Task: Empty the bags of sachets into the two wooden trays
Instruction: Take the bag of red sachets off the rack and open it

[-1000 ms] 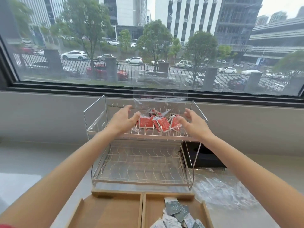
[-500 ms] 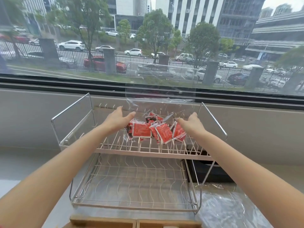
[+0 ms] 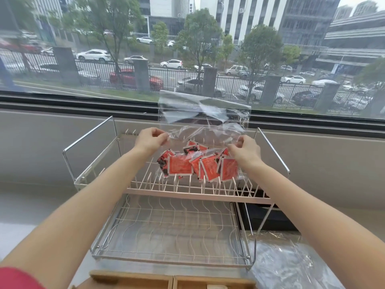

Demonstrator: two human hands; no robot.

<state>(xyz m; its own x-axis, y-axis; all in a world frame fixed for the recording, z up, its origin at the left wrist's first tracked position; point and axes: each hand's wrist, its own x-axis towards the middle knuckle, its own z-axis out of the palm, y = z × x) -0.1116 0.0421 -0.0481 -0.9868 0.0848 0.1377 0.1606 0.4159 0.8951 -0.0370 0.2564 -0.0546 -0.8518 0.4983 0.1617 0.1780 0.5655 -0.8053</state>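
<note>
A clear plastic bag holding several red sachets stands on the upper shelf of a wire dish rack. My left hand pinches the bag's left edge. My right hand pinches its right edge. The bag's upper part rises limp above both hands, in front of the window. Only the back rims of the two wooden trays show at the bottom edge, in front of the rack.
The rack's lower shelf holds nothing. An empty crumpled clear bag lies on the counter to the right of the rack. A black box sits behind the rack's right leg. A window sill and wall run behind.
Both hands have gone from open beside the bag to pinching its two edges. The view has moved closer and tilted up, so the trays have nearly left the frame.
</note>
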